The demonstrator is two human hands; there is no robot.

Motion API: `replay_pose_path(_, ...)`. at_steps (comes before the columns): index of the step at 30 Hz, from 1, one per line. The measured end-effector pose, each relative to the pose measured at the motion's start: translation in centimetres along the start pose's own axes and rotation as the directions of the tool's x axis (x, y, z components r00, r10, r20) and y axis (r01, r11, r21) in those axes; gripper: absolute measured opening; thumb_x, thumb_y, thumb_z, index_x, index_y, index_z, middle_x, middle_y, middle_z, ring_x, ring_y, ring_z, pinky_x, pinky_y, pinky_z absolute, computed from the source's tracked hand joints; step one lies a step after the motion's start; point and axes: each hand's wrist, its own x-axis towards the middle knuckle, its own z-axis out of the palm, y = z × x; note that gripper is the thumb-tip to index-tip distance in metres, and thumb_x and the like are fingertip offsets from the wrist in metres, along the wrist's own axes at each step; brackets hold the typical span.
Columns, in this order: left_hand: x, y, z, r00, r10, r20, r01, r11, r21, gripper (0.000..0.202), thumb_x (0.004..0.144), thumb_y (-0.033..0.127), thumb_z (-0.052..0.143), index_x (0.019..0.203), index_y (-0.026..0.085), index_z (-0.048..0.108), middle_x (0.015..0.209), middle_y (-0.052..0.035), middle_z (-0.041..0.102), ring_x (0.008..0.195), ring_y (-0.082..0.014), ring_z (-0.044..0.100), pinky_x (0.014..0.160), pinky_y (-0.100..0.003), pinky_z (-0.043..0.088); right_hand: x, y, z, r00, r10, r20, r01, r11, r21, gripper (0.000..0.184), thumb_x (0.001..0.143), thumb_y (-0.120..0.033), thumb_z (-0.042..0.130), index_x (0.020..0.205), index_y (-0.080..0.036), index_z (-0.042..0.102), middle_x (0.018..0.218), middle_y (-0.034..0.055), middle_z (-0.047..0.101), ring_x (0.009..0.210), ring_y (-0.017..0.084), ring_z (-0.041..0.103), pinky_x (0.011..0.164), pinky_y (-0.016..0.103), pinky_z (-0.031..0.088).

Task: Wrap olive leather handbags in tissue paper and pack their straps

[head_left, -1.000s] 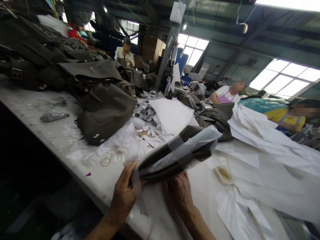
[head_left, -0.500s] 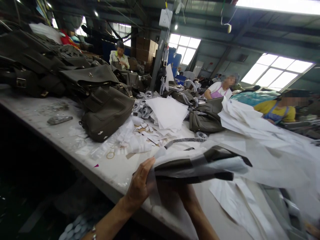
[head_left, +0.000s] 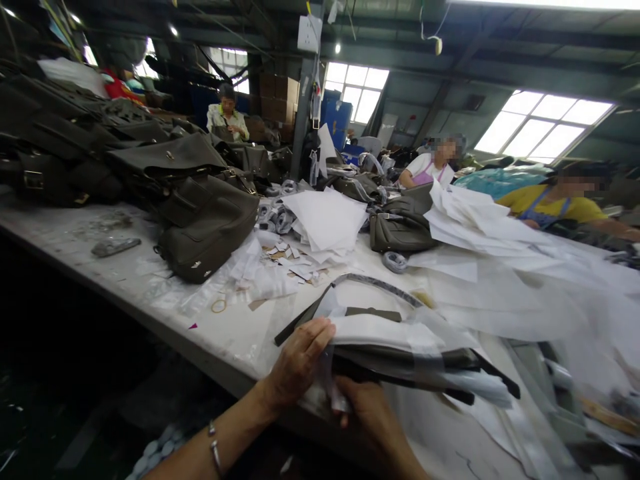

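My left hand grips the near end of a dark olive bag wrapped in clear plastic and white tissue, thumb on top. My right hand is under the same bag, its fingers closed on the lower edge. The bag lies almost flat, just above the white table, pointing to the right. Its long strap loops over the table behind it.
A heap of olive bags fills the table's left. White paper sheets and scraps lie in the middle, more paper to the right. Another bag sits behind. Three other people work at the far side.
The wrapped bag has swung down and to the right, from tilted up to nearly flat. Both hands kept hold of it. The view shifted slightly right.
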Motion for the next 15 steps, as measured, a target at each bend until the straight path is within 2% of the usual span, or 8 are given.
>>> replay_pose_path(5, 0.1, 0.5, 0.5, 0.999, 0.013, 0.041, -0.012, 1.0, -0.023, 0.047, 0.095, 0.005, 0.034, 0.141, 0.014, 0.041, 0.129, -0.0158, 0.058, 0.13, -0.0219, 0.05, 0.104, -0.04, 0.051, -0.9, -0.2, 1.7, 1.0, 0.002, 0.006, -0.003, 0.985, 0.175, 0.042, 0.07, -0.061, 0.064, 0.066, -0.019, 0.064, 0.056, 0.0026, 0.061, 0.043, 0.015, 0.052, 0.038, 0.025, 0.036)
replay_pose_path(10, 0.2, 1.1, 0.8, 0.985, 0.081, 0.149, -0.076, 0.996, -0.039, 0.041, 0.098, 0.012, 0.035, 0.139, 0.014, 0.045, 0.127, -0.0141, 0.06, 0.131, -0.0237, 0.048, 0.107, -0.044, 0.048, -1.0, 1.1, 2.9, 0.997, 0.07, 0.026, -0.073, 0.979, 0.19, 0.057, 0.055, -0.069, 0.071, 0.072, -0.016, 0.06, 0.052, 0.0009, 0.058, 0.039, 0.014, 0.051, 0.032, 0.023, 0.036)
replay_pose_path(12, 0.2, 1.2, 0.7, 0.974, 0.106, 0.199, -0.102, 0.994, -0.031, 0.039, 0.1, 0.016, 0.035, 0.137, 0.015, 0.047, 0.126, -0.0129, 0.062, 0.13, -0.0244, 0.05, 0.108, -0.045, 0.046, -1.3, 1.5, 3.3, 0.996, 0.065, 0.066, -0.078, 0.976, 0.204, 0.058, 0.057, -0.068, 0.071, 0.078, -0.015, 0.059, 0.051, 0.0002, 0.058, 0.039, 0.014, 0.053, 0.032, 0.022, 0.037)
replay_pose_path(15, 0.3, 1.3, 0.6, 0.972, 0.105, 0.212, -0.103, 0.994, -0.023, 0.036, 0.101, 0.017, 0.033, 0.133, 0.014, 0.05, 0.124, -0.0128, 0.063, 0.127, -0.0242, 0.052, 0.107, -0.046, 0.046, -1.8, 2.2, 3.8, 0.992, 0.068, 0.105, -0.093, 0.963, 0.254, 0.059, 0.059, -0.069, 0.069, 0.08, -0.016, 0.056, 0.049, -0.001, 0.058, 0.037, 0.014, 0.054, 0.03, 0.02, 0.037)
